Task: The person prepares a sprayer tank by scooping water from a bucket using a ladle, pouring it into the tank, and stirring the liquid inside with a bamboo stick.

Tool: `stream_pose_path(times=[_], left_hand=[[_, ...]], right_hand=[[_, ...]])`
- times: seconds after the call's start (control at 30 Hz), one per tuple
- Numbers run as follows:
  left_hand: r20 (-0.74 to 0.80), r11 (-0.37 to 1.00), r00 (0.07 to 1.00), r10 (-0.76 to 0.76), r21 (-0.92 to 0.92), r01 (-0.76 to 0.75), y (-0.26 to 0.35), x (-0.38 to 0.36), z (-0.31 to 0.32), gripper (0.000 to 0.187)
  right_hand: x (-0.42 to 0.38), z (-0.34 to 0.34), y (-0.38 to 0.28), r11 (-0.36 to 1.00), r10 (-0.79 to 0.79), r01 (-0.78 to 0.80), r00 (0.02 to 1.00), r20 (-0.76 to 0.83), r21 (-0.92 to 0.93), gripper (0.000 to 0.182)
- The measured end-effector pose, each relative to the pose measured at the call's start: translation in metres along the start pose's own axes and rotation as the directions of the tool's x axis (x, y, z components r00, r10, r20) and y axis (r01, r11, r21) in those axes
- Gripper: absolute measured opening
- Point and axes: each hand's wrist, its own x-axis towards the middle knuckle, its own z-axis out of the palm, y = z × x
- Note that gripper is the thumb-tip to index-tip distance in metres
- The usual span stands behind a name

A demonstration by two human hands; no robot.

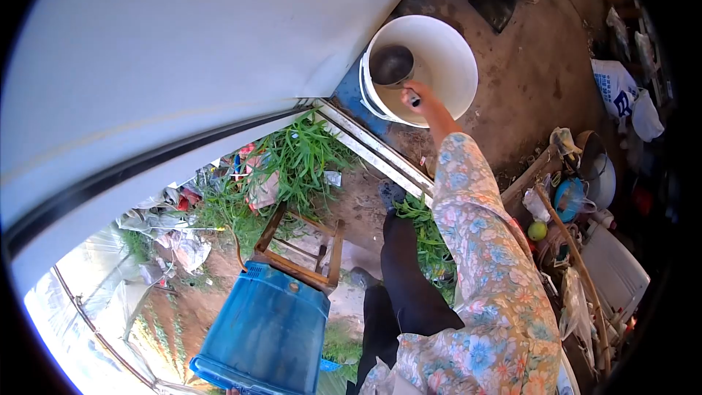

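Fingers of the right hand (415, 95) are closed around the handle of a dark metal scoop (392, 65), arm in a flowery sleeve stretched far out. Scoop sits inside a big white bucket (446, 66) on the dirt ground. A blue crate (267, 333) and wooden stool (301, 249) stand closer, beside green grass (300, 157).

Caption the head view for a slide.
Right hand in a floral sleeve holds a metal scoop over a white bucket, beside a blue crate.
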Motion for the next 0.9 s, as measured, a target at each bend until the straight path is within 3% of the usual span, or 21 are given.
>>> stream_pose_path(times=[0.03, 0.1, 0.2, 0.23, 0.27, 0.3, 0.4, 0.53, 0.6, 0.77, 0.9], left_hand=[[-0.009, 1.0, 1.0, 0.009, -0.014, -0.01, -0.003, -0.001, 0.001, 0.025], [-0.034, 0.998, 0.999, 0.043, -0.048, -0.045, -0.008, -0.003, 0.005, 0.026], [-0.092, 0.99, 0.991, 0.102, -0.091, -0.11, -0.02, -0.007, 0.006, 0.026], [-0.044, 0.992, 0.995, 0.091, -0.084, -0.095, -0.017, -0.003, 0.007, 0.029], [-0.035, 0.982, 0.999, 0.026, -0.187, -0.032, -0.001, -0.021, -0.011, 0.028], [-0.149, 0.982, 0.976, 0.158, -0.083, -0.172, -0.025, -0.022, 0.005, 0.024], [-0.188, 0.952, 0.95, 0.248, -0.133, -0.275, -0.037, -0.019, 0.009, 0.02], [-0.217, 0.935, 0.933, 0.286, -0.15, -0.322, -0.041, -0.028, 0.009, 0.014], [-0.215, 0.935, 0.94, 0.266, -0.179, -0.305, -0.045, -0.029, 0.01, 0.012], [-0.193, 0.908, 0.947, 0.257, -0.287, -0.305, -0.047, -0.024, 0.023, 0.015], [-0.212, 0.901, 0.944, 0.252, -0.305, -0.309, -0.047, -0.024, 0.032, 0.014]], right_hand=[[-0.046, 0.04, -0.056, 0.768, 0.37, -0.292, 0.929, -0.022, 0.57, 0.008], [-0.092, 0.068, -0.113, 0.788, 0.531, -0.423, 0.835, -0.146, 0.448, 0.016], [-0.17, 0.106, -0.171, 0.87, 0.482, -0.464, 0.871, -0.09, 0.165, 0.019], [-0.201, 0.128, -0.19, 0.887, 0.458, -0.447, 0.884, -0.096, 0.116, 0.019], [-0.229, 0.148, -0.207, 0.9, 0.436, -0.431, 0.895, -0.098, 0.066, 0.018], [-0.253, 0.163, -0.223, 0.911, 0.412, -0.413, 0.907, -0.089, 0.003, 0.018], [-0.331, 0.199, -0.259, 0.88, 0.41, -0.396, 0.912, 0.0, -0.264, 0.016], [-0.419, 0.271, -0.267, 0.915, 0.37, -0.33, 0.915, 0.158, -0.232, 0.015], [-0.453, 0.321, -0.257, 0.908, 0.366, -0.336, 0.927, 0.084, -0.25, 0.022], [-0.524, 0.422, -0.21, 0.848, 0.52, -0.459, 0.82, 0.24, -0.266, 0.037], [-0.576, 0.498, -0.153, 0.792, 0.608, -0.525, 0.717, 0.34, -0.31, 0.035]])
